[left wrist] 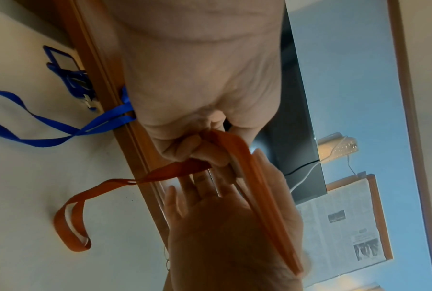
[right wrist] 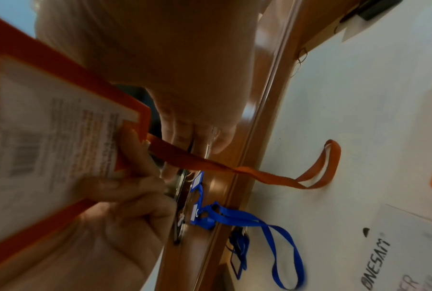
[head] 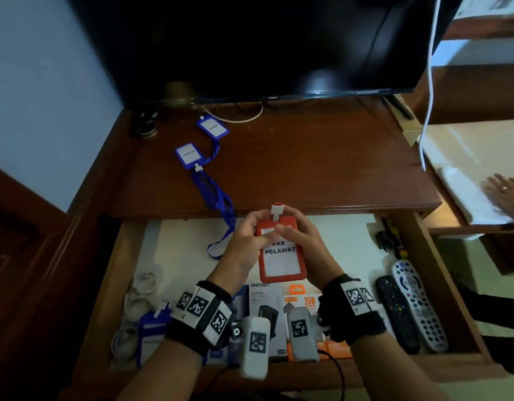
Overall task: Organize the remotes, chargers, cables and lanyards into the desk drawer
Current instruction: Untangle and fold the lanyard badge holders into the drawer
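Both hands' grip holds red badge holder [head: 280, 250] above open drawer [head: 435, 273].

Both hands hold a red badge [head: 280, 250] upright over the open drawer [head: 169, 250]; the left hand [head: 244, 241] pinches its upper left edge, the right hand [head: 303, 244] curls round its right side; its card reads "PAS PELAWAT". On the counter [head: 307, 163] lie two blue badges [head: 189, 154], their strap [head: 218, 204] trailing over the edge into the drawer. In the drawer: two remotes [head: 409, 305] at right, charger boxes [head: 264, 302] in front, another blue badge [head: 151, 334] at left. A TV [head: 264, 44] stands behind.
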